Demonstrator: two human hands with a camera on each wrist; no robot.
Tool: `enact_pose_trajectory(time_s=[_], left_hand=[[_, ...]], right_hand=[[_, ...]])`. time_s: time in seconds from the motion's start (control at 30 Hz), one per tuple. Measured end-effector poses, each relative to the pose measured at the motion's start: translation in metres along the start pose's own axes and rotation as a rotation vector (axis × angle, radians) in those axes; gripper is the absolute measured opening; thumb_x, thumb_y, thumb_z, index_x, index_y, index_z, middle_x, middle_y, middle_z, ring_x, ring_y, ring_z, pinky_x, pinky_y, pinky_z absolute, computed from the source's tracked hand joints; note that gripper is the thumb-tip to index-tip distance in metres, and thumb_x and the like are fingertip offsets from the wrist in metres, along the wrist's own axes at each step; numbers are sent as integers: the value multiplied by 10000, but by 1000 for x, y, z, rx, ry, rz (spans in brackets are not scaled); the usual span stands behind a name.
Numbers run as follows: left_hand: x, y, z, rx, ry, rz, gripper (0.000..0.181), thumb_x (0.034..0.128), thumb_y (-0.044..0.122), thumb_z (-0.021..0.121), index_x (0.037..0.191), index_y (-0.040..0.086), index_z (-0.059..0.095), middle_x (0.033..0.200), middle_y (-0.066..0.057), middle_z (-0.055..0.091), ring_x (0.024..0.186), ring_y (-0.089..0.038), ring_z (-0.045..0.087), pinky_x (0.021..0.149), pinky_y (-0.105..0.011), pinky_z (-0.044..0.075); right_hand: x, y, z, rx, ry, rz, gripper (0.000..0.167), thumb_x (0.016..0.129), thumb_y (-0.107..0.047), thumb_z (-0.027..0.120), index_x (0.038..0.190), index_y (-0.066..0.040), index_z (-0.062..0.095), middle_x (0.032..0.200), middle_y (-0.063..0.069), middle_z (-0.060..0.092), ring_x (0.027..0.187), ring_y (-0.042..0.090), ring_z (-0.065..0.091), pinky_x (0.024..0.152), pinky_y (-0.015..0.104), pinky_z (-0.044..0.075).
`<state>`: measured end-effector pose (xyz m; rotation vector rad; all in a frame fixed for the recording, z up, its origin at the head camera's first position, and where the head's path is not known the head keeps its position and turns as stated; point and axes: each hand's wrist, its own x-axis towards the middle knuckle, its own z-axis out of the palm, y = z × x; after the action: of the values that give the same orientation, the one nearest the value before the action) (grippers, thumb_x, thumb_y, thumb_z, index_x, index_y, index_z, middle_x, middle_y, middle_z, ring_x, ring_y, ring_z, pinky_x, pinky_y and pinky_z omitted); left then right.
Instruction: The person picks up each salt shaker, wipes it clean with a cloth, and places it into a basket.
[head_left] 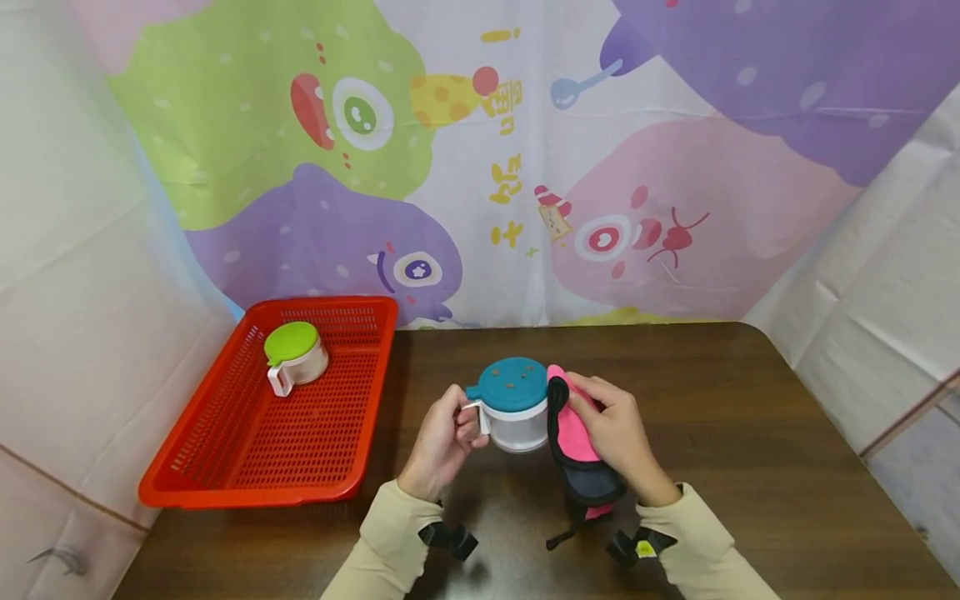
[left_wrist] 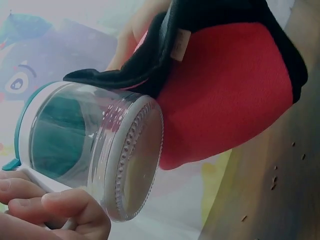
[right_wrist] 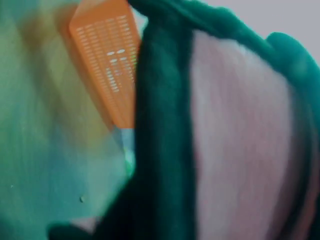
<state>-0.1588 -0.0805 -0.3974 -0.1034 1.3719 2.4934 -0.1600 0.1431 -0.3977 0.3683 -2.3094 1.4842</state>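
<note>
In the head view, my left hand [head_left: 442,440] grips the white handle [head_left: 482,418] of a clear seasoning jar [head_left: 517,431] held over the table. Its teal lid [head_left: 513,385] is on, with several small brown crumbs on top. My right hand [head_left: 618,427] pinches a pink fabric piece [head_left: 576,433] with black trim and a hanging cord, right against the jar's right side. The left wrist view shows the jar tilted, its ribbed base [left_wrist: 142,160] beside the fabric [left_wrist: 230,90]. Fabric [right_wrist: 240,135] fills much of the right wrist view, hiding the right fingers.
A red plastic basket [head_left: 358,450] stands at the left of the brown table [head_left: 720,400]. Inside it lies a second jar [head_left: 302,367] with a green lid [head_left: 291,342]. Small brown crumbs [left_wrist: 273,183] are scattered on the tabletop. A cartoon-printed cloth [head_left: 480,275] hangs behind.
</note>
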Motion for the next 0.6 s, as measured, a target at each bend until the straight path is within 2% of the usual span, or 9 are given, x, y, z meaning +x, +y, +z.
enact_pose_trajectory(time_s=[0.13, 0.33, 0.6], left_hand=[[-1, 0, 1, -4, 17, 2, 322, 872, 135, 320, 553, 178, 325, 495, 87, 321, 441, -63, 272, 515, -219, 285], [-1, 1, 4, -15, 31, 16, 320, 870, 142, 329, 552, 176, 325, 502, 83, 323, 453, -74, 278, 524, -226, 286], [-1, 0, 3, -2, 44, 22, 316, 873, 137, 335, 559, 174, 332, 510, 78, 327, 463, -78, 285, 524, -224, 291]], right_hand=[[-2, 2, 6, -44, 22, -43, 288, 862, -29, 675, 1148, -36, 707, 755, 59, 623, 645, 56, 441, 548, 195, 374], [-3, 0, 12, -49, 55, -49, 308, 869, -34, 669, 1176, -33, 692, 803, 83, 652, 672, 58, 463, 572, 191, 393], [-5, -2, 13, -47, 46, -43, 319, 876, -29, 658, 1194, -18, 677, 837, 88, 651, 703, 72, 473, 589, 193, 405]])
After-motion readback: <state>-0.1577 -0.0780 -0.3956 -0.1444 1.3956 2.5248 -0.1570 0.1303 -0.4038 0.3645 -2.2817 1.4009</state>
